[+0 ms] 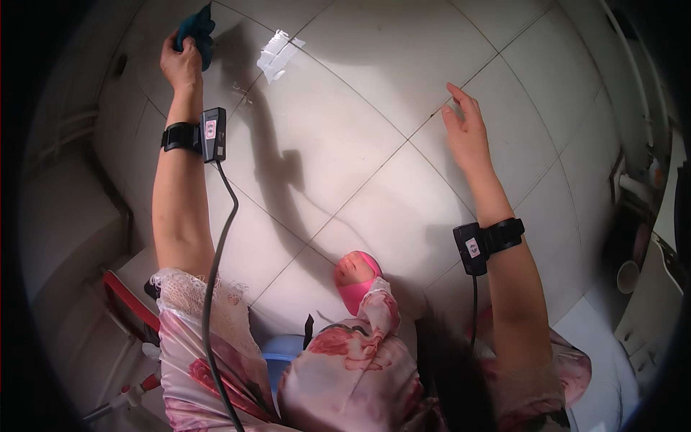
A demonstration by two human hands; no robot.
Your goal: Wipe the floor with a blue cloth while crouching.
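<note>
My left hand (pixel 182 63) is shut on a crumpled teal cloth (pixel 198 33) at the upper left. Part of the cloth is hidden behind my fingers. My right hand (pixel 468 127) is empty, thumb and fingers apart, over the pale tiles at the right; whether it touches them I cannot tell. Between the hands spreads the white tiled floor (pixel 367 178) with dark joints. Right of the cloth lies a ragged bright white patch (pixel 278 54), either reflected light or some substance.
My foot in a pink slipper (pixel 363 289) is at the bottom centre, near a blue plastic vessel (pixel 278 359). Black strapped boxes sit on my left (pixel 213 135) and right forearm (pixel 471 249), trailing cables. Pipes (pixel 639 81) run along the right side.
</note>
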